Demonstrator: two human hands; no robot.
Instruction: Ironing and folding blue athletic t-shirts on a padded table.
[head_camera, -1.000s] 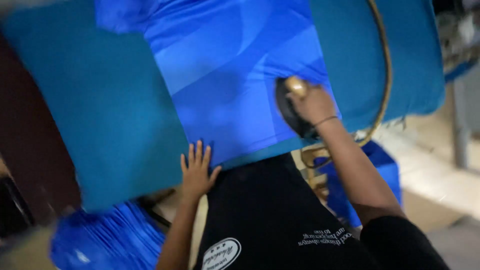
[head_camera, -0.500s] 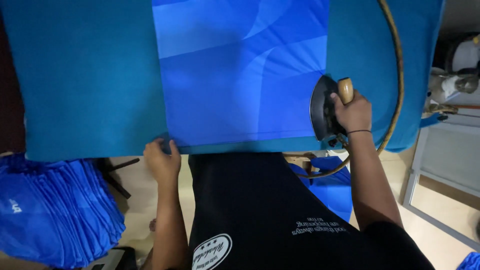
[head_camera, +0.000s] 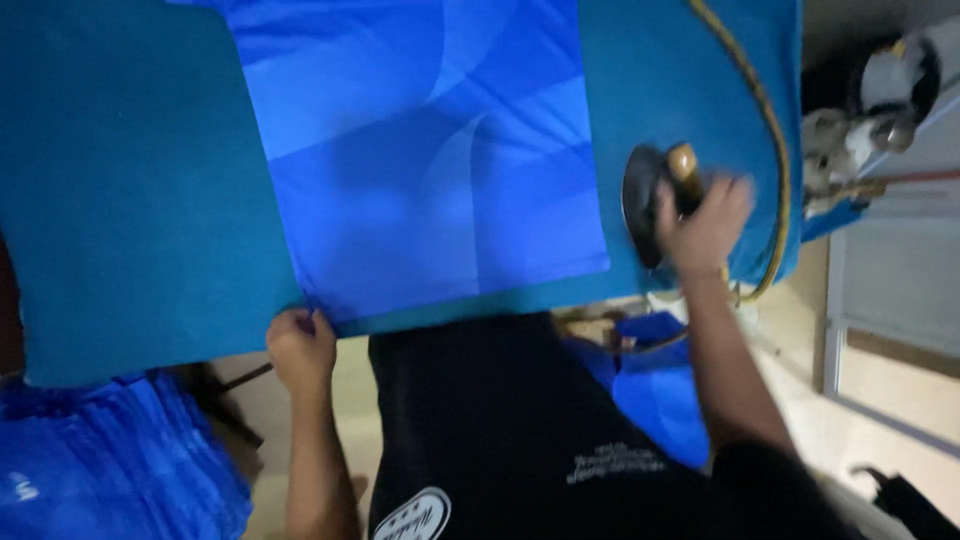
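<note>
Two bare forearms are seen reaching forward from a dark-clad torso. The left hand is held low and close to the body, its fingers curled shut in a pinch, knuckles turned upward and the wrist kept straight above a forearm that runs nearly vertical. The right hand is extended farther forward and out to the side, its fingers wrapped closed in a fist-like grasp; it is blurred. The right forearm is angled inward from the elbow, and a thin band is worn at the wrist.
</note>
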